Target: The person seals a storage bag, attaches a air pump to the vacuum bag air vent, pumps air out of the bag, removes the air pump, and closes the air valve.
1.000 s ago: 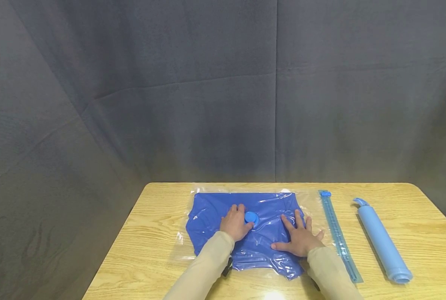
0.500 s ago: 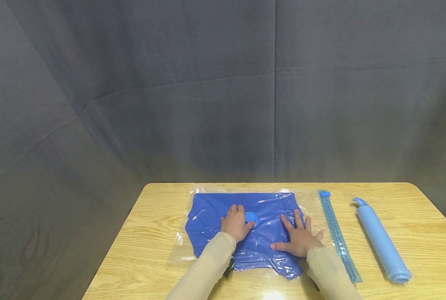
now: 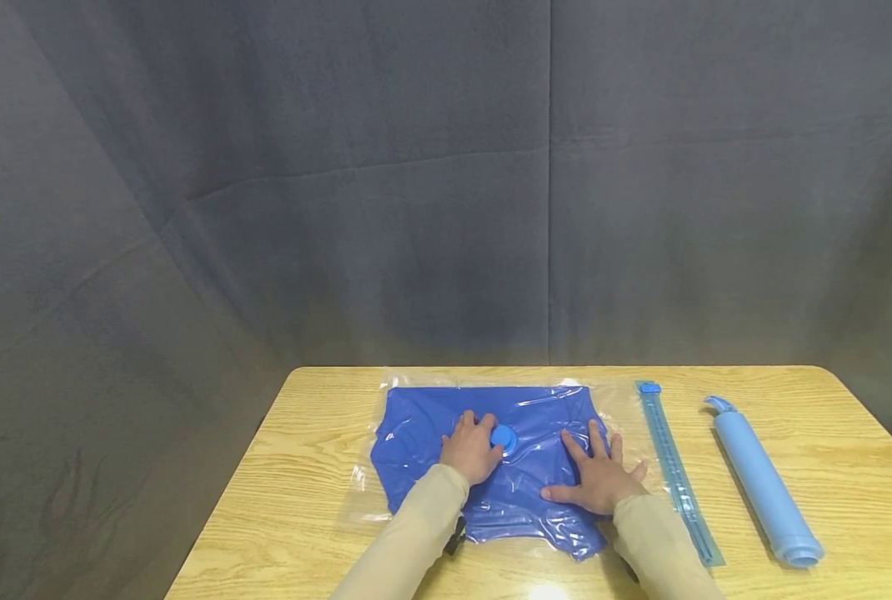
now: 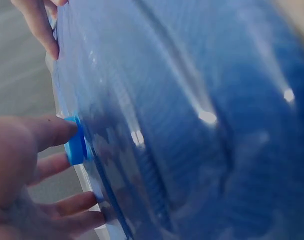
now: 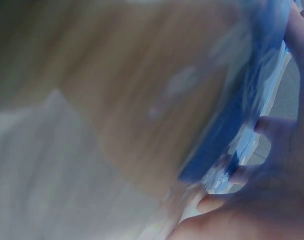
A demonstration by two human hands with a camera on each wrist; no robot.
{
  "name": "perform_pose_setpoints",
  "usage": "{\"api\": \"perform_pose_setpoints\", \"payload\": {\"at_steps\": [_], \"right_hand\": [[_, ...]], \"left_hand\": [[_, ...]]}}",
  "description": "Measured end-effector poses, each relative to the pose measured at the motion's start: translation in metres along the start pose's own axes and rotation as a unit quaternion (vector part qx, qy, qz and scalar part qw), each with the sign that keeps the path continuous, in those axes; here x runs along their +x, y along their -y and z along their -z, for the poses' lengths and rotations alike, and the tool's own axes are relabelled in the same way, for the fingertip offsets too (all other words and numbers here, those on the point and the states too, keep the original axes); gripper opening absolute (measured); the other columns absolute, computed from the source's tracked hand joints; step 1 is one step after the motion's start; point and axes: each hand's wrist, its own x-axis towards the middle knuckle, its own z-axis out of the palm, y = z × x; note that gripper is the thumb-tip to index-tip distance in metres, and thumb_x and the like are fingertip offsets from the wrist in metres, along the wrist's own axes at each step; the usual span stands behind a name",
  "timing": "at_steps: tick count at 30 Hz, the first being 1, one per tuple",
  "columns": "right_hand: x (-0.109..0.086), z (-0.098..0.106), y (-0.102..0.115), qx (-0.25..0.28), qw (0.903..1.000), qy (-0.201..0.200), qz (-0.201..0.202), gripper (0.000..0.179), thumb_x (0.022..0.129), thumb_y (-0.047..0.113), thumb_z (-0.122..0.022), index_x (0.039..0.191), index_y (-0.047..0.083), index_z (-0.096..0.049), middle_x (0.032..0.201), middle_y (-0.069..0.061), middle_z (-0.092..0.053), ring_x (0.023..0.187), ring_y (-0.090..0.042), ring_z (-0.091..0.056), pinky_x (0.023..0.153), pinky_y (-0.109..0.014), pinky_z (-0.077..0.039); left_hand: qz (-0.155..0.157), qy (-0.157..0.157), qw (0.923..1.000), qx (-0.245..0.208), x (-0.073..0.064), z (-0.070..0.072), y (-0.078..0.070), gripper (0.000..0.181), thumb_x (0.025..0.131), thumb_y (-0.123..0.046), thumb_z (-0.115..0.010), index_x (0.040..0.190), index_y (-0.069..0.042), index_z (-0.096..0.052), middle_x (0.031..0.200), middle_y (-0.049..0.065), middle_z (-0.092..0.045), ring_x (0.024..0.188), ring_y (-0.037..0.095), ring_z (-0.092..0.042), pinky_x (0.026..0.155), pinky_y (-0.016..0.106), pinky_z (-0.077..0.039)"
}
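A clear plastic vacuum storage bag [image 3: 404,496] lies flat on the table, with folded blue fabric [image 3: 423,417] inside it. Near its middle sits a round, bright blue valve cap [image 3: 503,437]. My left hand [image 3: 470,452] reaches in from the cap's left side. In the left wrist view, thumb and index finger pinch the valve cap [image 4: 76,142] at its rim, while the other fingers touch the bag. Fingers spread wide, my right hand [image 3: 599,479] rests on the right part of the bag. The right wrist view shows those fingers against the blurred plastic.
Along the bag's right end runs a teal zip strip [image 3: 679,475] with a blue slider [image 3: 650,387] at its far end. Farther right lies a light blue hand pump [image 3: 764,487]. A dark grey curtain [image 3: 416,250] stands behind the wooden table [image 3: 281,492].
My left index finger has spread away from the middle finger toward the valve cap, and the thumb has shifted slightly, leaving more of the cap showing. My right hand has stayed put.
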Motion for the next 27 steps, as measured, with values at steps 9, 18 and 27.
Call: {"api": "perform_pose_setpoints", "payload": {"at_steps": [9,18,27], "right_hand": [[0.0012,-0.0015,-0.0013,-0.004,1.0000,0.002,-0.004,0.113,0.067,0.078,-0.064,0.152,0.012,-0.028,0.157,-0.032,-0.002,0.137,-0.065,-0.003,0.093,-0.087,-0.006],[0.0013,-0.0011,-0.0011,-0.006,1.0000,0.004,-0.003,0.114,0.067,0.079,-0.063,0.152,0.012,-0.028,0.157,-0.032,-0.002,0.137,-0.065,-0.003,0.093,-0.088,-0.006],[0.0009,-0.0010,-0.0011,-0.003,1.0000,0.004,-0.002,0.113,0.067,0.078,-0.064,0.152,0.013,-0.027,0.157,-0.032,-0.002,0.137,-0.065,-0.002,0.092,-0.088,-0.005]], "left_hand": [[-0.009,0.013,0.9998,-0.008,-0.0002,0.0019,0.0031,0.034,0.088,-0.022,-0.067,0.121,-0.015,-0.060,0.118,0.016,-0.054,0.113,0.033,-0.057,0.093,0.069,-0.043],[-0.003,0.016,0.9998,-0.011,0.0006,0.0031,0.0019,0.043,0.086,-0.023,-0.070,0.124,-0.012,-0.056,0.118,0.016,-0.055,0.114,0.033,-0.057,0.094,0.067,-0.043],[0.018,-0.004,0.9998,-0.005,0.0019,0.0001,-0.0011,0.057,0.083,-0.036,-0.073,0.120,0.001,-0.052,0.116,0.018,-0.056,0.117,0.034,-0.056,0.094,0.067,-0.044]]}}
